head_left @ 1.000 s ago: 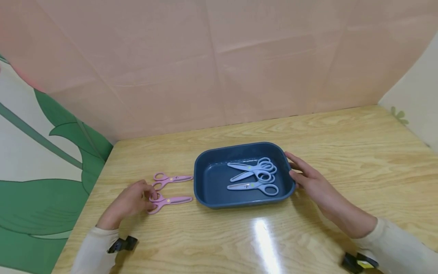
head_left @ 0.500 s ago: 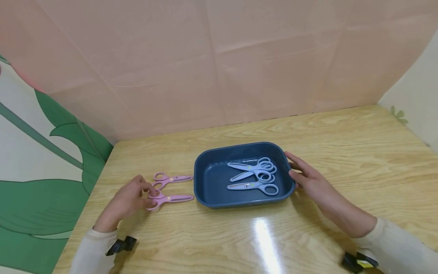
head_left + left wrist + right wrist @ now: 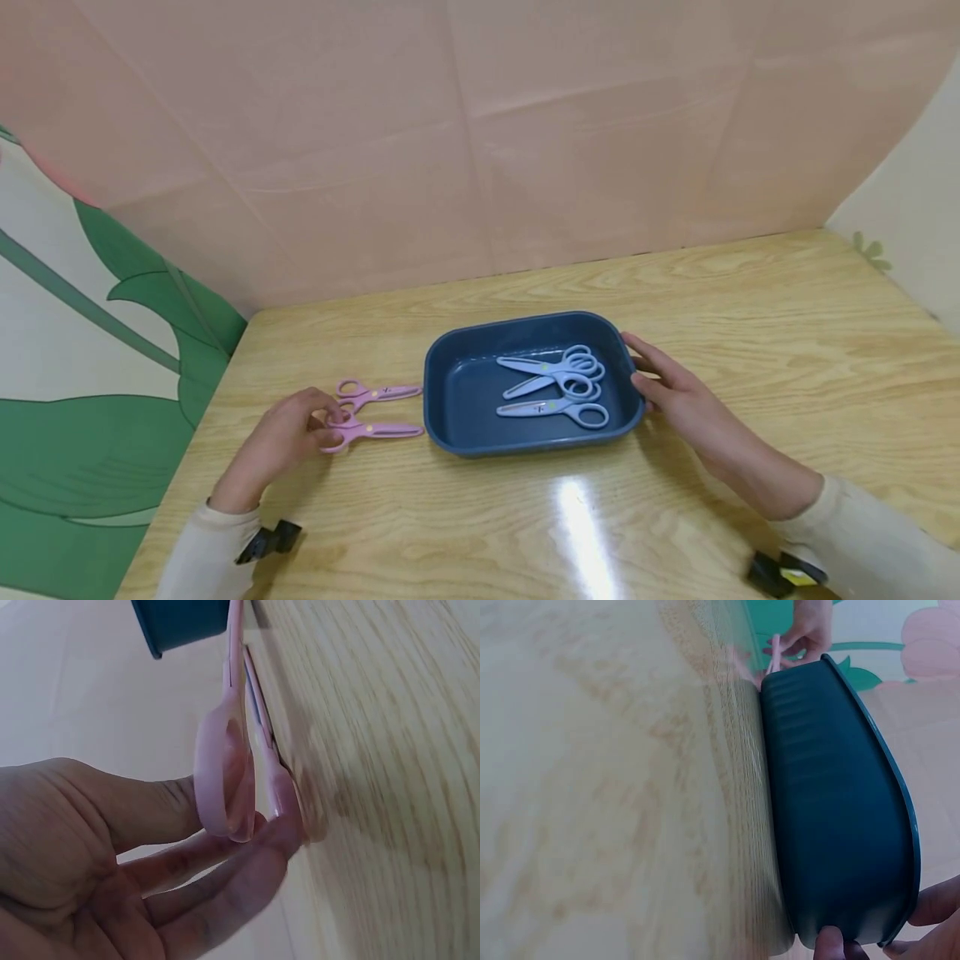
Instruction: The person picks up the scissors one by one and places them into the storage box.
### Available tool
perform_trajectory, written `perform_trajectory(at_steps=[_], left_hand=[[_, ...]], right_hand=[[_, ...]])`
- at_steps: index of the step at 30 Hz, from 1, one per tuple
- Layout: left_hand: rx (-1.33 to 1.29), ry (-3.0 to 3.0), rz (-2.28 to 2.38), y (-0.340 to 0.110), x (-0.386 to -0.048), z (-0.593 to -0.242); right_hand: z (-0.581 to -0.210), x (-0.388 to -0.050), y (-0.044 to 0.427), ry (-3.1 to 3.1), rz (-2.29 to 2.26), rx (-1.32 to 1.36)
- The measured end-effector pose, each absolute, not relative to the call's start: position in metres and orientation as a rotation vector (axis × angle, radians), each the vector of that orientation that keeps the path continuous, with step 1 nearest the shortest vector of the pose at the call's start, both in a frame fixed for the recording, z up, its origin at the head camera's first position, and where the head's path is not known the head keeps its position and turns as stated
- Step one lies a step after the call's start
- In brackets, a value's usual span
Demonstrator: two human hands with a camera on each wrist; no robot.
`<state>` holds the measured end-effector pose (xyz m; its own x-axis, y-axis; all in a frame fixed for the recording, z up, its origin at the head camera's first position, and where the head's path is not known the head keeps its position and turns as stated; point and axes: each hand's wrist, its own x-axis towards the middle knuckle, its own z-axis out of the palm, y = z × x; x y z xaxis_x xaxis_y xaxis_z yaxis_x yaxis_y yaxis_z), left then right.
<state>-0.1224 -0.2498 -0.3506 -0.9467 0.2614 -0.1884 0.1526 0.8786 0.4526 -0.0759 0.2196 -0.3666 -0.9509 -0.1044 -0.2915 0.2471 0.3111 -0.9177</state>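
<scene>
Scissors (image 3: 369, 430) in the left hand (image 3: 279, 443) run sideways, tips toward the tray (image 3: 470, 404).

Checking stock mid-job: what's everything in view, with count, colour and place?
Table: 1, light wood-grain, centre
Tray: 1, dark blue, on the table
Blue scissors: 3, pale blue, overlapping in the tray
Pink scissors: 2, pink, left of the tray
Backdrop: 1, pink, behind the table
Mural: 1, green and white, left
Wall: 1, off-white, right
Wrist devices: 2, black, one per wrist
Sleeves: 2, cream, both forearms
Left hand: 1, bare, holding the nearer pink scissors
Right hand: 1, bare, at the tray's right end
</scene>
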Motion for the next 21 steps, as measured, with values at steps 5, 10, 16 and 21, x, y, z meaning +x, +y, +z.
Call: perform_trajectory(at_steps=[5, 10, 16, 21], left_hand=[[0.301, 2.810, 0.650, -0.2474, -0.1220, -0.3509], [0.295, 2.818, 0.650, -0.2463, -0.1217, -0.3514], [0.300, 2.837, 0.632, -0.2462, -0.1223, -0.3523], [0.311, 2.859, 0.654, -0.2482, -0.1237, -0.3532]], right_hand=[[-0.3675, -0.0758, 0.2200, 2.284, -1.678, 0.131], [-0.3674, -0.0758, 0.2198, 2.291, -1.687, 0.122], [-0.3672, -0.0753, 0.2195, 2.294, -1.675, 0.139], [-0.3669, -0.0749, 0.2197, 2.297, -1.679, 0.126]])
